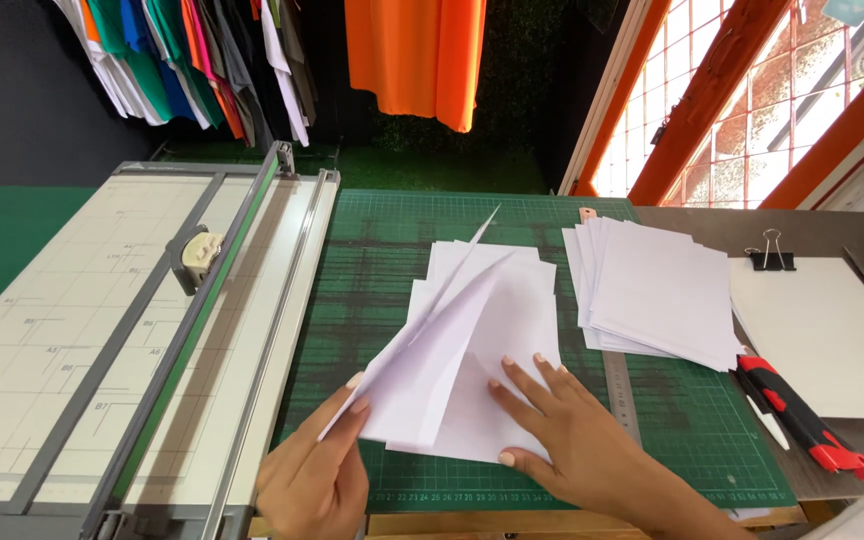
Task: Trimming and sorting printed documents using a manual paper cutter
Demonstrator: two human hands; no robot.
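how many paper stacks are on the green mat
2. One small stack lies mid-mat under the right hand, its top sheet lifted by the left hand. A fanned stack sits at the mat's right edge.

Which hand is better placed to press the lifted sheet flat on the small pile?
Probably the right hand. It lies flat, fingers spread, on the small paper pile, beside the raised sheet. The left hand pinches that sheet's lower edge, so it is occupied.
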